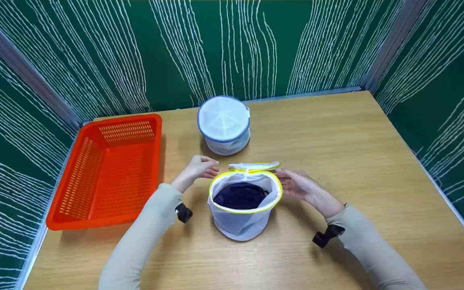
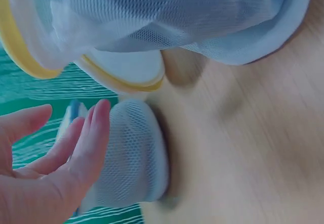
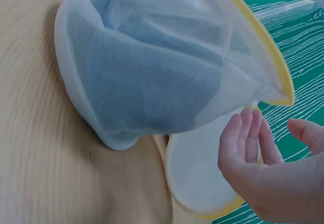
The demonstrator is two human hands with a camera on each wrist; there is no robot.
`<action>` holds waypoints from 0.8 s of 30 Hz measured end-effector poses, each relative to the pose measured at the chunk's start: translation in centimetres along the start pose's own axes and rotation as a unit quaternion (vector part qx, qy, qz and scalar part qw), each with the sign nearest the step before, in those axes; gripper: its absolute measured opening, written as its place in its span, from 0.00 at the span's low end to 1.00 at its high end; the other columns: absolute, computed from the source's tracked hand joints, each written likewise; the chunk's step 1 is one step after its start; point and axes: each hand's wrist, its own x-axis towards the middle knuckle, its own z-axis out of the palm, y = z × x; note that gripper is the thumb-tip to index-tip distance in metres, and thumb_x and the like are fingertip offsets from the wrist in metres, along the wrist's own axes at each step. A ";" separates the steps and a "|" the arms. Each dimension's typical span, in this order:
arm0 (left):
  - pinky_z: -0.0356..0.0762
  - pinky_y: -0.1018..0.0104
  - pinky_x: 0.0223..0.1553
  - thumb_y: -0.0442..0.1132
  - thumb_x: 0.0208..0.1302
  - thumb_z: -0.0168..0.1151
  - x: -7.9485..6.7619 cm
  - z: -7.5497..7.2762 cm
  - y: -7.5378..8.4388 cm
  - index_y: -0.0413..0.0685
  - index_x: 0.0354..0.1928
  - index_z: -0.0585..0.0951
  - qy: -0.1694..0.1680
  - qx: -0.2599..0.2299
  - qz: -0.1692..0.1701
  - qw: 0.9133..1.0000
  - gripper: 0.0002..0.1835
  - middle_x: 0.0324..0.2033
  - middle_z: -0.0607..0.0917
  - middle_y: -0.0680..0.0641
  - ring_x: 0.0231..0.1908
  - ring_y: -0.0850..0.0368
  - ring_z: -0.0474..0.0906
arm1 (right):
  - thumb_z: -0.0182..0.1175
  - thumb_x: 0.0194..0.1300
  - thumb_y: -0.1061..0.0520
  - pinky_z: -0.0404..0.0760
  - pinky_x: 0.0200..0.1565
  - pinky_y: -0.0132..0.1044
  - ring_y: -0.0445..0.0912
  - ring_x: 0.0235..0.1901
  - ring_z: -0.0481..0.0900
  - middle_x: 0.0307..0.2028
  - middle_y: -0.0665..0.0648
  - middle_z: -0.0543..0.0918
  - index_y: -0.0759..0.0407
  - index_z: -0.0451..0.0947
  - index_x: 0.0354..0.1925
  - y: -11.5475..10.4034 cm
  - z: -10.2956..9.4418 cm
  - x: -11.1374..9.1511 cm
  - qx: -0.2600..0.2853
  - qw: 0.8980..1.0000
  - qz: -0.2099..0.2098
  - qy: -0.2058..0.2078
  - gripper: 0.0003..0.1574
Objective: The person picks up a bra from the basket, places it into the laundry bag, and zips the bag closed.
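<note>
1. Sitting at the far left of the worktop (image 1: pixel 336 161): an orange basket (image 1: pixel 107 169), perforated, holding nothing visible, untouched.
2. Hovering just left of the yellow-rimmed mesh bag (image 1: pixel 243 219): the left hand (image 1: pixel 197 169), fingers loosely curled in the head view, fairly straight and holding nothing in the left wrist view; grip open, near the rim but apparently not touching.
3. Standing upright near the front middle of the worktop, between both hands: the mesh bag, mouth open, lid (image 1: pixel 254 165) flipped back behind it on its hinge; a dark garment (image 1: pixel 240 195) bunched inside.
4. Standing farther back, well apart: a second mesh bag (image 1: pixel 224 125) with a blue rim, lid closed.
5. Resting by the right side of the yellow rim: the right hand (image 1: pixel 298 184), fingers relaxed and spread, grip open; contact with the rim cannot be confirmed.
6. Judging handling: light, soft netting that buckles under pressure; stiffer at the yellow hoop, so best taken at the rim on opposite sides, or at the lid edge; not fragile, little risk of slipping.
</note>
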 end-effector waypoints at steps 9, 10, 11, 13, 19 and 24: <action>0.78 0.70 0.30 0.38 0.60 0.53 -0.8 1.5 3.0 0.32 0.50 0.68 0.006 0.015 -0.144 0.989 0.20 0.38 0.81 0.36 0.26 0.58 0.79 | 0.43 0.66 0.47 0.76 0.36 0.32 0.42 0.29 0.76 0.27 0.54 0.78 0.59 0.75 0.27 -0.3 -1.0 1.4 -0.017 0.998 0.052 0.012 0.22; 0.78 0.71 0.29 0.39 0.60 0.54 -1.0 1.6 3.3 0.32 0.51 0.67 0.006 0.011 -0.153 0.988 0.21 0.37 0.81 0.37 0.25 0.59 0.79 | 0.42 0.66 0.47 0.76 0.36 0.32 0.42 0.29 0.76 0.27 0.54 0.78 0.60 0.74 0.28 -0.3 -1.1 1.6 -0.018 0.998 0.055 0.017 0.22; 0.77 0.72 0.29 0.39 0.59 0.54 -1.1 1.7 3.5 0.32 0.52 0.66 0.005 0.006 -0.163 0.987 0.22 0.37 0.81 0.38 0.25 0.59 0.79 | 0.42 0.66 0.47 0.76 0.36 0.32 0.42 0.29 0.76 0.27 0.54 0.78 0.61 0.73 0.31 -0.4 -1.2 1.8 -0.020 0.998 0.060 0.020 0.22; 0.77 0.72 0.28 0.40 0.59 0.56 -1.0 1.9 3.7 0.33 0.53 0.66 0.004 -0.002 -0.172 0.985 0.24 0.38 0.81 0.38 0.24 0.60 0.78 | 0.41 0.67 0.46 0.76 0.36 0.32 0.42 0.29 0.76 0.27 0.54 0.78 0.64 0.70 0.38 -0.4 -1.3 2.1 -0.024 0.997 0.066 0.023 0.22; 0.77 0.72 0.27 0.41 0.54 0.62 2.1 2.2 1.0 0.36 0.45 0.75 0.006 -0.036 -0.164 0.986 0.19 0.34 0.83 0.40 0.27 0.58 0.81 | 0.42 0.67 0.51 0.75 0.35 0.30 0.41 0.29 0.75 0.29 0.53 0.76 0.64 0.67 0.39 -0.2 -1.5 2.8 -0.027 0.998 0.063 0.011 0.16; 0.79 0.67 0.32 0.35 0.43 0.70 9.5 1.1 -6.1 0.34 0.34 0.80 -0.015 -0.125 -0.123 0.984 0.15 0.30 0.84 0.41 0.30 0.53 0.81 | 0.42 0.66 0.58 0.76 0.34 0.30 0.41 0.28 0.75 0.27 0.52 0.77 0.59 0.71 0.29 -0.2 -1.4 2.7 -0.020 0.999 0.049 0.005 0.13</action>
